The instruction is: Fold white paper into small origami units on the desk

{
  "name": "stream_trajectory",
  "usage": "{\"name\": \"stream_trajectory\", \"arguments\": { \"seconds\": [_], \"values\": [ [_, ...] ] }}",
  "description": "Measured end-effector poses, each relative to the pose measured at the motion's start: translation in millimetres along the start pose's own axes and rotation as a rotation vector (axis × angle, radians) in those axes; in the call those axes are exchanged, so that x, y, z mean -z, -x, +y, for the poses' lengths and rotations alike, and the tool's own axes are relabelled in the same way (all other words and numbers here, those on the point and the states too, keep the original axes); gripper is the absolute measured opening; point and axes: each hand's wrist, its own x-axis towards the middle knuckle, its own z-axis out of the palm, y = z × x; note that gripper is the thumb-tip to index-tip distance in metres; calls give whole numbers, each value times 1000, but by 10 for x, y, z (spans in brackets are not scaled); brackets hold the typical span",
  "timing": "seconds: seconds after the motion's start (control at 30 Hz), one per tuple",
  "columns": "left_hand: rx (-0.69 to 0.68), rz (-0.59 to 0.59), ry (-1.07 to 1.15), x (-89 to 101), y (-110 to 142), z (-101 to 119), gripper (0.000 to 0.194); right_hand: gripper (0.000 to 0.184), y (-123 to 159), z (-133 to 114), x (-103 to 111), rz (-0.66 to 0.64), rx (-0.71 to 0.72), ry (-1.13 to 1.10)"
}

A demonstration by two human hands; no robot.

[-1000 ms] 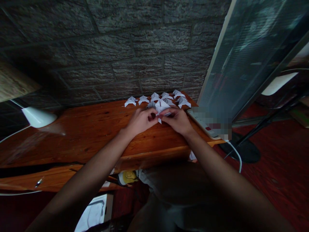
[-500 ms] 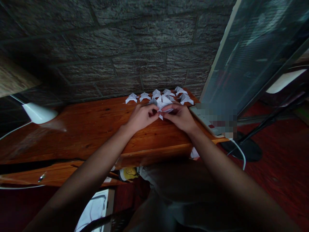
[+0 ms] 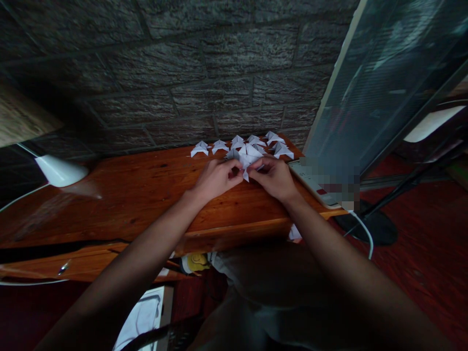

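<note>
Between my hands is a folded white paper piece (image 3: 248, 155), its top spread in flaps and a narrow point hanging below my fingertips. My left hand (image 3: 220, 175) pinches its lower left side between thumb and fingers. On the other side, my right hand (image 3: 272, 176) grips the lower right edge, thumb near the middle. The fingers hide part of the folds. Just behind stand several finished-looking white origami pieces, among them one at the left end (image 3: 200, 148) and one at the right (image 3: 282, 149).
The wooden desk (image 3: 146, 195) meets a dark stone-block wall (image 3: 226, 58). A lamp with a white base (image 3: 60, 170) stands at the left. A tablet-like device (image 3: 316, 185), partly blurred out, lies at the right edge with a white cable (image 3: 366, 234). An open drawer (image 3: 84, 261) sits below.
Both hands stay at the same spot on the paper. The fingers of my right hand have drawn in slightly, and the flap beside them shows less. The origami pieces behind have not moved.
</note>
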Motion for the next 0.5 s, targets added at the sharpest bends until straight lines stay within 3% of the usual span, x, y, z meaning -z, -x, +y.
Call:
{"name": "stream_trajectory", "arguments": {
  "seconds": [0.3,0.5],
  "values": [
    [27,29,95,-17,1,9,7,9,-8,37,-2,32,11,5],
    [41,38,153,-16,-1,34,8,26,-4,30,-18,64,-39,-88]
  ]
}}
